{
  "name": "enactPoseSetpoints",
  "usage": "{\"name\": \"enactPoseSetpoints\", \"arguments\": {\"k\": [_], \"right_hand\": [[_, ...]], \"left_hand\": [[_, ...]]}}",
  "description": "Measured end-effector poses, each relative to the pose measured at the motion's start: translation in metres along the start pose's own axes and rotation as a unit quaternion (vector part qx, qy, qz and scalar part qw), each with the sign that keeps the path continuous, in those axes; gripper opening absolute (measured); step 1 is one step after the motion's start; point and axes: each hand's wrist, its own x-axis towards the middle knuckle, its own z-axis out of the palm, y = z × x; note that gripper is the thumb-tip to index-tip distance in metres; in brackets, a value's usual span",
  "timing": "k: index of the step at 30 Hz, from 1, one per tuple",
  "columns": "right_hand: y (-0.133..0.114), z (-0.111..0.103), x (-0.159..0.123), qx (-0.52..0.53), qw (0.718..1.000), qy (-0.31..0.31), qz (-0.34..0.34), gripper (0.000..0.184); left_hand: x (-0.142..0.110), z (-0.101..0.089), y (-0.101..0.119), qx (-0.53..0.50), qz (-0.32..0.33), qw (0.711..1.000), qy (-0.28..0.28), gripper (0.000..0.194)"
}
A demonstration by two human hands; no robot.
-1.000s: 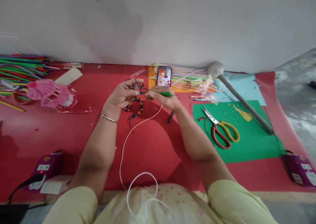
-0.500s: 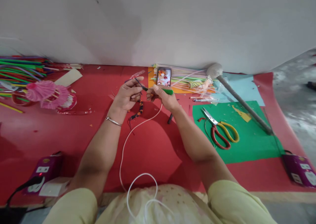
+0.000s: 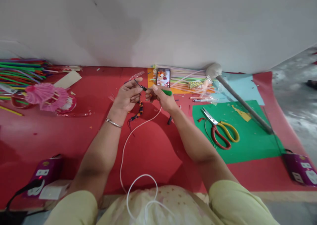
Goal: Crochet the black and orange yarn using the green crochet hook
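Dark cord with orange flecks [image 3: 140, 110] hangs at the centre of the frame, just below the left hand [image 3: 127, 95], its loose tail near the red-covered counter [image 3: 153, 145]; that hand pinches a dark strand [image 3: 139, 84] between thumb and fingers, while the right hand [image 3: 163, 98] grasps a green-handled tool [image 3: 167, 92], its tip too small to make out. Working this well would seem to call for a steady left pinch and light tension; small, controlled strokes, aimed away from the fingertips, should spare both cord and skin.
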Motion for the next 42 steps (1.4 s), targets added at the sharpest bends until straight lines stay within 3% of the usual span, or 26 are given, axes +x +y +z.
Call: {"name": "enactPoseSetpoints", "arguments": {"k": [8,16,25,30,34,42], "right_hand": [[-0.004,0.012,-0.004,0.005,0.999,0.025,-0.023,0.059],[0.010,0.023,-0.005,-0.046,0.996,0.066,-0.048,0.055],[0.011,0.017,-0.004,-0.045,0.995,0.059,-0.062,0.056],[0.007,0.019,-0.001,-0.003,0.994,0.102,-0.032,0.056],[0.007,0.019,0.001,-0.005,0.995,0.094,-0.025,0.059],[0.009,0.008,0.006,-0.099,0.987,0.084,-0.098,0.058]], "left_hand": [[0.001,0.000,0.000,0.002,-0.009,1.000,0.009,0.042],[0.002,-0.004,-0.004,0.020,-0.022,0.999,0.035,0.043],[0.003,-0.008,-0.008,0.019,-0.024,0.999,0.022,0.043],[0.004,-0.007,-0.009,0.033,-0.007,0.999,0.024,0.043],[0.004,-0.005,-0.008,0.019,-0.002,0.999,0.032,0.045],[0.006,-0.005,-0.011,0.014,0.009,0.999,0.052,0.045]]}}
